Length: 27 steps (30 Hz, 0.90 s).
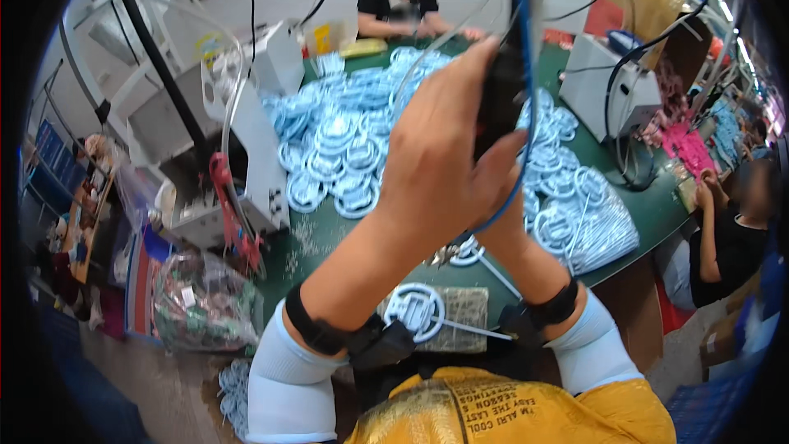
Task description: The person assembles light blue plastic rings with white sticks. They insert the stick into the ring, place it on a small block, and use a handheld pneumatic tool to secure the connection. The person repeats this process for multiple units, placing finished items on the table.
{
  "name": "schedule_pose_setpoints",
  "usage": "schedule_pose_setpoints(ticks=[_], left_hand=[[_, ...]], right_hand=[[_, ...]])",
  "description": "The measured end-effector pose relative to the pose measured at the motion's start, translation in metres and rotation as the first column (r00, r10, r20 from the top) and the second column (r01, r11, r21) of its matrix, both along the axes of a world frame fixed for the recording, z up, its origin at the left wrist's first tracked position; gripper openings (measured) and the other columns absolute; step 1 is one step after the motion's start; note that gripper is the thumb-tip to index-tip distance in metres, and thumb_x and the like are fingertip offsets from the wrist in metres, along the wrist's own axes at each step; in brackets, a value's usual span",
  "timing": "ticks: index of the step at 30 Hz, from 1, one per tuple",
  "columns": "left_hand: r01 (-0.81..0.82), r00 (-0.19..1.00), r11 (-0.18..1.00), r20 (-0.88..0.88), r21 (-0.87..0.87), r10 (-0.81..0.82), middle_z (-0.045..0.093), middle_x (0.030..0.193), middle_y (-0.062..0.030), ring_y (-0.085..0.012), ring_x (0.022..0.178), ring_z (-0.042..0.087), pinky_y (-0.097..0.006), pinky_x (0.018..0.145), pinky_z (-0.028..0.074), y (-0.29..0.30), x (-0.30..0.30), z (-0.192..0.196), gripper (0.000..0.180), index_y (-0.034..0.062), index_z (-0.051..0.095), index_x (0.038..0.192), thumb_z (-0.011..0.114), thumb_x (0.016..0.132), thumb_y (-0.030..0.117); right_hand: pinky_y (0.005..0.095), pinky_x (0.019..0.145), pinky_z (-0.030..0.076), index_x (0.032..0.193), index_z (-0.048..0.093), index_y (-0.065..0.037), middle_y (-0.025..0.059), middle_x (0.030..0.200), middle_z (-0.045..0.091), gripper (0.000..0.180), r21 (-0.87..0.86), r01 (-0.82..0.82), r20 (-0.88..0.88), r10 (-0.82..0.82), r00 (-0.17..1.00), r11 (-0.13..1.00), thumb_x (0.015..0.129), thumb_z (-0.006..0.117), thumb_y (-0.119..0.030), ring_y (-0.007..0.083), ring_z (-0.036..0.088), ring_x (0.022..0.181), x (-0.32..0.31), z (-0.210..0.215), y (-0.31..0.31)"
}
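One dark object (500,90), kind unclear, is up high over the table (657,214), just beside a blue cable (533,99). Left hand (444,136): thumb and fingers spread partway around the object; can't tell if gripped. Right hand (501,226) mostly hidden behind it; grip can't be told. Below, a pale-blue ring (415,310) with white stick lies on a grey block (470,302). Beyond: heap of similar rings (337,136), grey machine (256,164) left, white box (604,86) right. Person (399,4) across table.
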<state>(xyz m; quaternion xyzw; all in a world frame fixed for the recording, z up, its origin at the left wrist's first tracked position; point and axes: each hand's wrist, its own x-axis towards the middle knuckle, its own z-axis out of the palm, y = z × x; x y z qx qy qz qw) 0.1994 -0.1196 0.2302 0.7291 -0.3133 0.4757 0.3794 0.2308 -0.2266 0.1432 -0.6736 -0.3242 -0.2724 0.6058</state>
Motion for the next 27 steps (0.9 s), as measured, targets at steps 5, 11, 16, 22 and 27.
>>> schedule_pose_setpoints(ticks=[5,11,16,22,27], left_hand=[[-0.048,0.996,0.998,0.076,0.041,0.045,0.061,0.108,-0.0243,-0.0418,0.097,0.060,-0.042,0.087,0.049,0.008,-0.016,0.000,0.062,-0.0051,0.052,0.126,0.077,0.070,0.008],[-0.172,0.932,0.970,-0.291,0.173,0.217,0.061,0.097,-0.0122,-0.0274,0.083,0.058,-0.037,0.070,0.046,0.071,-0.129,-0.105,0.040,0.0015,0.065,0.108,0.080,0.074,0.016],[-0.179,0.739,0.952,-0.606,0.248,0.296,0.060,0.090,-0.0084,-0.0278,0.083,0.056,-0.038,0.074,0.042,0.064,-0.131,-0.194,0.029,0.0039,0.065,0.096,0.078,0.073,0.015],[-0.225,0.740,0.852,-0.487,0.472,0.465,0.054,0.077,-0.0051,-0.0260,0.075,0.052,-0.038,0.070,0.038,0.089,-0.141,-0.210,0.021,0.0078,0.060,0.080,0.077,0.070,0.011],[-0.202,0.673,0.878,-0.590,0.434,0.447,0.058,0.118,-0.0092,-0.0269,0.110,0.053,-0.043,0.090,0.038,0.087,-0.153,-0.233,0.054,0.0040,0.061,0.114,0.081,0.069,0.028]], right_hand=[[0.0269,0.070,0.049,0.115,0.054,0.000,0.0050,0.092,0.059,0.046,0.010,-0.167,-0.052,0.167,0.985,0.986,0.075,0.077,-0.009,0.0119,0.058,0.080,-0.014,0.016,-0.011],[0.0298,0.055,0.052,0.126,0.046,0.008,0.0097,0.081,0.057,0.048,0.362,-0.313,-0.301,0.428,0.852,0.878,0.083,0.064,-0.006,0.0184,0.062,0.060,-0.044,0.054,-0.011],[0.0322,0.051,0.051,0.123,0.045,0.005,0.0106,0.081,0.055,0.046,0.354,-0.392,-0.224,0.484,0.846,0.849,0.084,0.064,-0.013,0.0211,0.061,0.057,-0.048,0.055,0.010],[0.0330,0.049,0.051,0.123,0.045,0.001,0.0110,0.080,0.051,0.045,0.442,-0.398,-0.201,0.521,0.829,0.804,0.086,0.062,-0.016,0.0229,0.059,0.055,-0.047,0.051,0.018],[0.0300,0.051,0.051,0.124,0.043,0.005,0.0118,0.081,0.053,0.045,0.204,-0.291,-0.214,0.333,0.918,0.935,0.084,0.061,-0.008,0.0201,0.058,0.057,-0.041,0.039,0.015]])
